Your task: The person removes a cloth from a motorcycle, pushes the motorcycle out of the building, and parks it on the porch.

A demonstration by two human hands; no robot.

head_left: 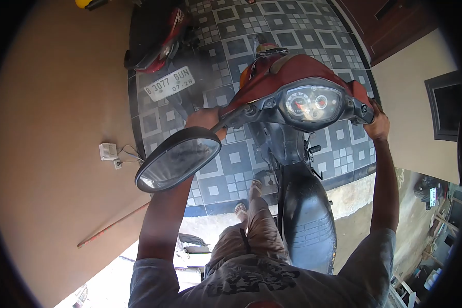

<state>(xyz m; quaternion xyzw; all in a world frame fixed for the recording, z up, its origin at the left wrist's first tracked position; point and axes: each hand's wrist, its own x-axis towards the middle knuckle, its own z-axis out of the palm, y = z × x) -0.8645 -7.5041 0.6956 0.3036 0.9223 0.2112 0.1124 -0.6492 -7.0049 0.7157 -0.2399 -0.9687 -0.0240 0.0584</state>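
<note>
A red scooter (292, 77) stands in front of me on a patterned tile floor (241, 46), its black seat (305, 215) beside my right leg. My left hand (204, 119) grips the left handlebar, just above the oval mirror (177, 159). My right hand (377, 126) grips the right handlebar at the edge of the dashboard (310, 102). My sandalled feet (251, 197) are on the tiles and step to the left of the scooter.
A second motorbike (159, 36) with a white number plate (169, 83) is parked ahead on the left. A tan wall (56, 128) with a socket (109, 152) and a leaning stick (113, 225) runs along the left. A dark door (390, 25) and window (446, 105) lie right.
</note>
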